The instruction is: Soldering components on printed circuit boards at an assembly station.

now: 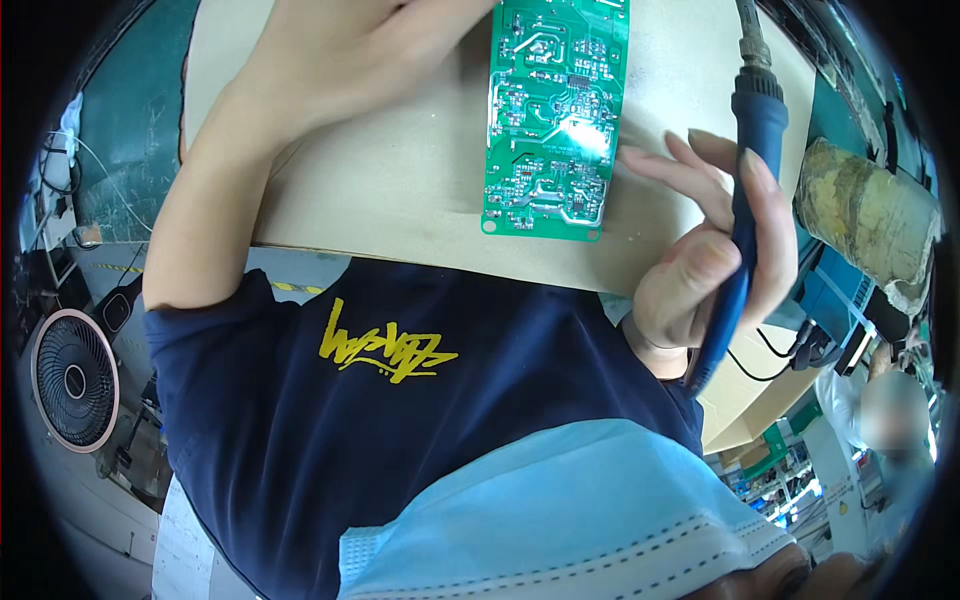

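A green circuit board (555, 115) is seen lying solder side up on a pale wooden worktop (400, 190), at centre of view. The left hand (340, 50) is laid on the worktop just left of the board, near its top-left corner; its fingers run out past the top edge, so whether they are spread or curled cannot be told, nor whether the board is touched. A blue-handled soldering iron (745, 215) is held in the right hand (715, 250), just right of the board: thumb and curled fingers are wrapped round the handle, while two fingers (665, 165) are stretched out toward the board's right edge, close to it or just touching. The iron's metal collar is seen at the top; its tip is cut off by the frame edge. A black cord runs from the handle's lower end.

A navy shirt (400, 400) with a yellow scribble print fills the middle, and a light blue face mask (560, 510) covers the lower part, blocking the near scene. A small round fan (75, 380) is seen at far left. A cylinder wrapped in worn brown tape (870, 215) sits right of the iron. Another person, blurred, is seen at lower right.
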Demonstrator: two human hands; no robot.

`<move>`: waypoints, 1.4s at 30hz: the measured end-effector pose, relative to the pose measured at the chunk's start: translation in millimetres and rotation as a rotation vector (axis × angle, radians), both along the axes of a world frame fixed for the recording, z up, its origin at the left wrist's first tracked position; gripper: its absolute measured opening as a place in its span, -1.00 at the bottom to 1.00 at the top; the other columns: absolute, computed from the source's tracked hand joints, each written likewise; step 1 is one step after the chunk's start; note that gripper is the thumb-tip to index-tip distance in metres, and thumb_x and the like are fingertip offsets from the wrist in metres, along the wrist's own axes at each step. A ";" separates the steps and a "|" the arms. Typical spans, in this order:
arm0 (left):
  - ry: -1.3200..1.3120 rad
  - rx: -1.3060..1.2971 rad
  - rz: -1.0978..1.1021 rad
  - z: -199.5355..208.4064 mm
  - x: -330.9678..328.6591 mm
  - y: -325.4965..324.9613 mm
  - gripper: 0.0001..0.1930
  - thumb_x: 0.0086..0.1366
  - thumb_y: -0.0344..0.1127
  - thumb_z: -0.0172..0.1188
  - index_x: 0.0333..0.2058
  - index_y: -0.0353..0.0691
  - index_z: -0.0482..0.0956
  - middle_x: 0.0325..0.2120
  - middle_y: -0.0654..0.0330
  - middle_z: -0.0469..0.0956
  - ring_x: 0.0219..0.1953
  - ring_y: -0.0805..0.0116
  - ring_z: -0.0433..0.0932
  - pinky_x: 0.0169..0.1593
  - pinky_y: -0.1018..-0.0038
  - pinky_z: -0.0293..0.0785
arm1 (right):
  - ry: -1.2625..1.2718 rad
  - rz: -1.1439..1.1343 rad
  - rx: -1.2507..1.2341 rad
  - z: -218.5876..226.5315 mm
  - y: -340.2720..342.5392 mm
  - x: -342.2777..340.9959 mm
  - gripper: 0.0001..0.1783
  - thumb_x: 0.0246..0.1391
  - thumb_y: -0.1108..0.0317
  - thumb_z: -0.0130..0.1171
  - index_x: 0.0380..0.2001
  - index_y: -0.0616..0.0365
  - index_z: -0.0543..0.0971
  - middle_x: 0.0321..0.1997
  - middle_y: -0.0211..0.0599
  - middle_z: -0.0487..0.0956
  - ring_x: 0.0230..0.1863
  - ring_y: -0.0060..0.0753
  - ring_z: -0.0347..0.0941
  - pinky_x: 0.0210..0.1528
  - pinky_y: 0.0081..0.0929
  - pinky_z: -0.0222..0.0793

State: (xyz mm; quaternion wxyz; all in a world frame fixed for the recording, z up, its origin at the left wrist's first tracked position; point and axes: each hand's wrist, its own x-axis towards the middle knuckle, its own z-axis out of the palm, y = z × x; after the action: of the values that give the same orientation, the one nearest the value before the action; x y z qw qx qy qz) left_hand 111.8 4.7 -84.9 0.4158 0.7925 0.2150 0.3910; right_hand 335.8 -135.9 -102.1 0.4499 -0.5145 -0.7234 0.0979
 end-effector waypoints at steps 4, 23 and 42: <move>0.017 0.074 0.175 13.8 -3.5 -0.2 -0.87 0.35 -0.59 -0.11 -0.35 -0.39 0.44 -0.42 0.20 0.43 -0.45 0.50 0.41 -0.34 0.59 0.34 | 0.284 0.057 0.012 -5.1 2.7 -14.6 -0.40 0.40 -0.04 -0.11 0.19 0.29 0.32 -0.20 0.08 0.56 -0.12 -0.05 0.60 -0.16 -0.26 0.63; 0.915 0.198 0.185 90.0 -3.6 -37.2 -0.42 -0.04 -0.08 0.42 -0.12 -0.38 0.54 -0.33 -0.08 0.56 -0.28 -0.05 0.57 -0.18 0.25 0.49 | 0.237 -0.094 0.119 10.6 -14.9 37.1 -0.49 0.41 0.08 -0.15 0.19 0.27 0.30 -0.35 0.08 0.62 -0.23 -0.13 0.54 0.04 -0.10 0.35; 1.221 0.316 0.200 153.9 67.5 305.2 -0.11 0.14 0.24 0.26 0.24 -0.41 0.39 0.07 -0.13 0.54 0.08 0.14 0.54 0.15 0.33 0.43 | 0.358 -0.035 -0.058 8.5 -18.7 47.5 -0.57 0.37 0.11 -0.07 0.14 0.15 0.38 -0.16 0.09 0.51 -0.31 -0.17 0.60 -0.21 -0.28 0.44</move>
State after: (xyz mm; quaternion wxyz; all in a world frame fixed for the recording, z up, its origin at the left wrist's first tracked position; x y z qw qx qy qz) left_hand 179.3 310.0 69.0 0.0578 0.9005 0.4257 -0.0672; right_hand 383.3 -154.6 -93.6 0.5580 -0.5143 -0.6194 0.2009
